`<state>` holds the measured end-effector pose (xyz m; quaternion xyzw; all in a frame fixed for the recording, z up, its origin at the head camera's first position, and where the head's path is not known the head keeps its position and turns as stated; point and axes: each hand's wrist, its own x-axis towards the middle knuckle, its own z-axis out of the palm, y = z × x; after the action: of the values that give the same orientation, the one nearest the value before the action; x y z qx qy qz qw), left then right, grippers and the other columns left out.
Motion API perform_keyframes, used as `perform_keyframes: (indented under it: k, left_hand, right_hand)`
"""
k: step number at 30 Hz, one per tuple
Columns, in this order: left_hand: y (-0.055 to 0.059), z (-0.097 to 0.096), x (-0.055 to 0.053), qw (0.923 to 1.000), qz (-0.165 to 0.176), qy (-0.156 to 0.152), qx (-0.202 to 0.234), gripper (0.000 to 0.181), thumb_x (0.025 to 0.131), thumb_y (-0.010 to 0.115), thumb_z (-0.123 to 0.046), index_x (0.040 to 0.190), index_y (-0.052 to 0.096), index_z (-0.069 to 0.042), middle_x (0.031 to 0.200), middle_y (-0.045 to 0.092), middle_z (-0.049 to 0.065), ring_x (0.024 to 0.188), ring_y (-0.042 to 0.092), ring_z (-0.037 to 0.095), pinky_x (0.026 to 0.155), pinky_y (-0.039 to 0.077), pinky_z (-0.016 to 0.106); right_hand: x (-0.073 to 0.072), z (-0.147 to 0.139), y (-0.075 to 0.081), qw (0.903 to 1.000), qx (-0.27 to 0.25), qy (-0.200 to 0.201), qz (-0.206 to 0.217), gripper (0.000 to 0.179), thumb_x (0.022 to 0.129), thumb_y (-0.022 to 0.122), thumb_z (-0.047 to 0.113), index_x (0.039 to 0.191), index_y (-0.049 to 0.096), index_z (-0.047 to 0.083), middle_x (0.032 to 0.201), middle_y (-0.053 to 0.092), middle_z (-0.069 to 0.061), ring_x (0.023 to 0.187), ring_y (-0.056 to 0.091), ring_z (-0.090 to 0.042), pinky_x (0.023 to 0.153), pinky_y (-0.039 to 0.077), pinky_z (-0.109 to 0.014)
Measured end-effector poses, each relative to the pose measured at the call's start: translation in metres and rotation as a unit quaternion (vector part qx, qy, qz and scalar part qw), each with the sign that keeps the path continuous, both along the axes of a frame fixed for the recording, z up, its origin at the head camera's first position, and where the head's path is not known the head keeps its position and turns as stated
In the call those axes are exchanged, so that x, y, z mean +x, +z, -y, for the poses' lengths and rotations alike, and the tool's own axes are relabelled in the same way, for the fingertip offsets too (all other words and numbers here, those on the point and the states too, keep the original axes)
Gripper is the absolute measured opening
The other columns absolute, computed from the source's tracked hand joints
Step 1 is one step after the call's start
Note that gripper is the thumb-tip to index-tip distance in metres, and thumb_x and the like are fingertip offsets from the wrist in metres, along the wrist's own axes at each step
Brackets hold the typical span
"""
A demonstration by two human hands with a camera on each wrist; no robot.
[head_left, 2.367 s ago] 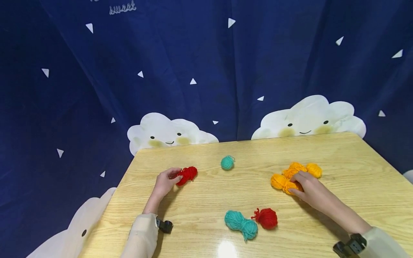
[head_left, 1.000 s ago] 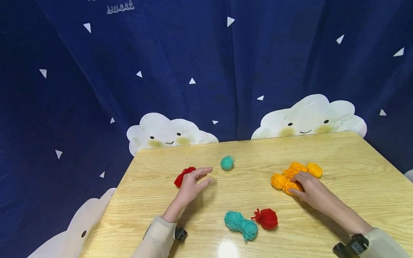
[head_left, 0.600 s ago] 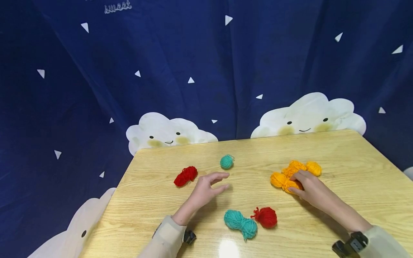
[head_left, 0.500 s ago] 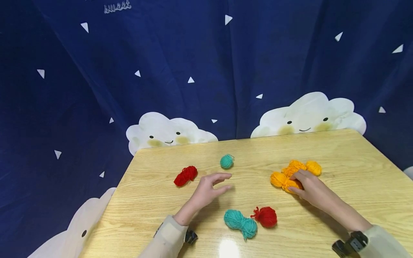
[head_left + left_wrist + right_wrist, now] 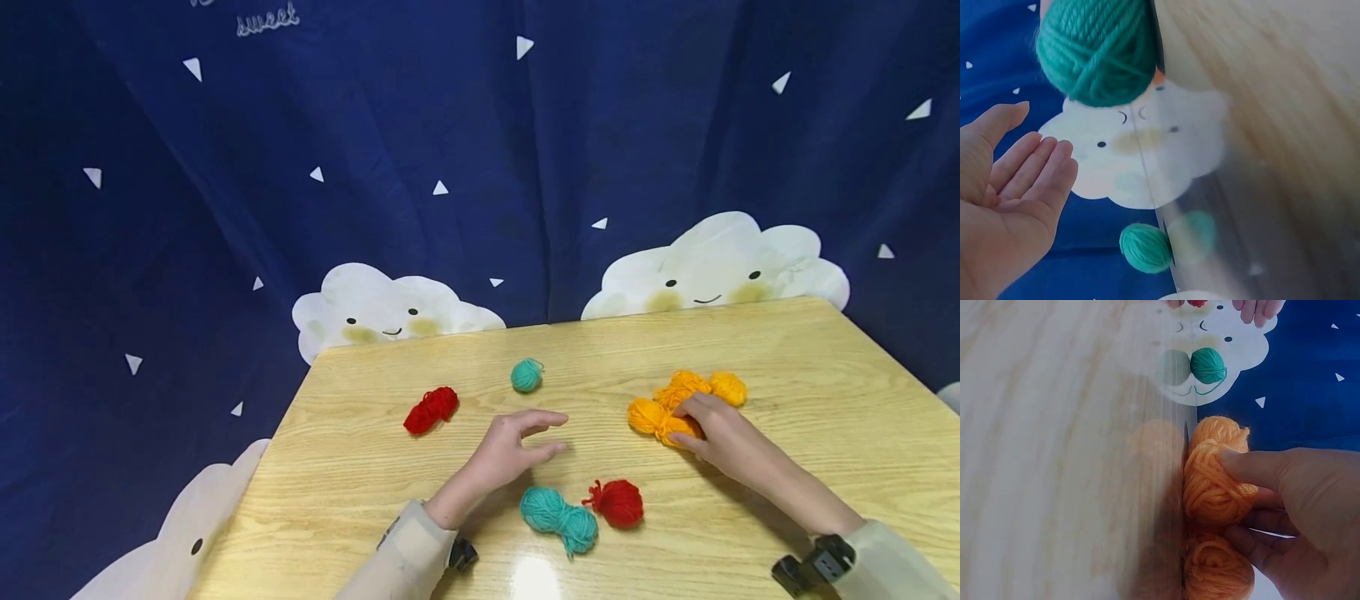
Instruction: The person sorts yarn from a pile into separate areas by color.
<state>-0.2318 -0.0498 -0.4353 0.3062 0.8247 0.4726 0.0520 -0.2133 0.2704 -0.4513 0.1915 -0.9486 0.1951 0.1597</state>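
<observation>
My left hand is over the middle of the table with thumb and fingers spread apart, holding nothing. Just below it in the head view lies a teal yarn skein, tied at its middle, which looms large at the top of the left wrist view. My right hand grips one end of an orange yarn skein at the right. Thumb and fingers close round that orange skein in the right wrist view. Behind it sit another orange bundle and a yellow-orange ball.
A red skein lies at the left of the wooden table. A small teal ball is near the back, and a red ball is beside the teal skein. A dark blue cloud-print curtain hangs behind the table.
My left hand has let go of the red skein at the left and moved right, across to above the teal skein. My right hand has stayed on the orange skein.
</observation>
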Motion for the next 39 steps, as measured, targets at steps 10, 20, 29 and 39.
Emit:
perform_keyframes:
  k: [10,20,29,39]
  left_hand:
    - [0.003,-0.015,0.01,0.9952,-0.058,-0.039,-0.068,0.037,0.092,0.069,-0.024,0.127,0.065,-0.01,0.129,0.068,0.003,0.118,0.065,0.019,0.1,0.049,0.02]
    - [0.007,-0.034,0.022,0.97,-0.149,-0.114,-0.155,0.038,0.093,0.067,-0.026,0.128,0.064,-0.012,0.13,0.067,-0.001,0.122,0.061,0.007,0.102,0.046,0.015]
    - [0.008,-0.047,0.03,0.9413,-0.18,-0.164,-0.234,0.039,0.094,0.065,-0.03,0.13,0.063,-0.014,0.132,0.065,-0.004,0.123,0.058,0.002,0.102,0.043,0.009]
    - [0.008,-0.054,0.033,0.919,-0.213,-0.192,-0.271,0.041,0.092,0.067,-0.034,0.128,0.064,-0.015,0.129,0.067,-0.005,0.119,0.061,0.001,0.1,0.042,0.007]
  right_hand:
    - [0.0,-0.001,0.001,1.0,0.002,0.001,0.006,0.023,0.078,0.081,0.016,0.092,0.069,0.002,0.089,0.066,-0.007,0.082,0.061,-0.021,0.07,0.052,-0.039]
    - [0.0,0.0,-0.002,1.0,-0.001,0.0,0.006,0.023,0.078,0.081,0.016,0.092,0.069,0.002,0.089,0.067,-0.008,0.082,0.061,-0.021,0.071,0.053,-0.04]
    - [0.0,-0.001,-0.004,1.0,0.002,-0.001,-0.003,0.023,0.078,0.082,0.017,0.091,0.069,0.003,0.087,0.066,-0.006,0.08,0.059,-0.018,0.068,0.052,-0.037]
    - [0.0,-0.002,-0.001,1.0,0.001,-0.003,0.008,0.023,0.078,0.081,0.016,0.092,0.068,0.003,0.088,0.066,-0.006,0.082,0.061,-0.021,0.072,0.053,-0.04]
